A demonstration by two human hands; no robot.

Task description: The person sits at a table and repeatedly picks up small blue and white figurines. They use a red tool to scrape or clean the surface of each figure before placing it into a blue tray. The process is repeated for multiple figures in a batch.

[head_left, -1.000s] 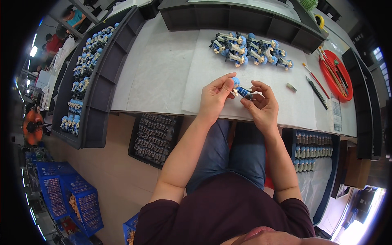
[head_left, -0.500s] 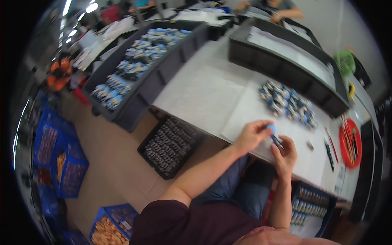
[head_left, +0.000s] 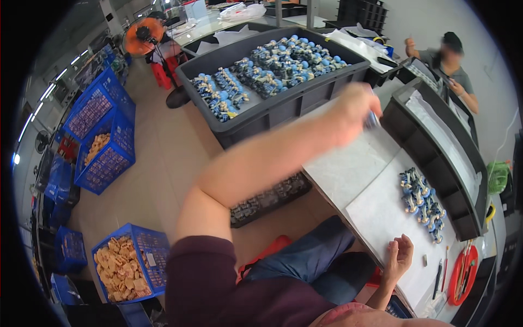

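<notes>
My left hand [head_left: 357,109] is stretched out over the far part of the table, beside the large grey bin [head_left: 272,117]. Its fingers are closed round a small blue figurine [head_left: 371,120], mostly covered and blurred by motion. Low over the near table edge, my right hand [head_left: 399,257] holds nothing, its fingers loosely apart. Several blue and cream figurines [head_left: 422,204] lie in a cluster on white paper [head_left: 376,199], beyond my right hand. More such figurines [head_left: 289,60] fill the large grey bin in rows.
A long dark tray [head_left: 436,144] lined with white sheet stands at the right. Near my right hand lie a black pen [head_left: 437,279] and a red dish [head_left: 455,297] of brushes. Blue crates [head_left: 155,261] and an orange fan [head_left: 144,35] stand leftward. A co-worker [head_left: 449,62] sits opposite.
My left hand has carried the figurine away from my right hand, forward toward the large grey bin. My right hand has let go of it and stays near the table edge. The view has turned left.
</notes>
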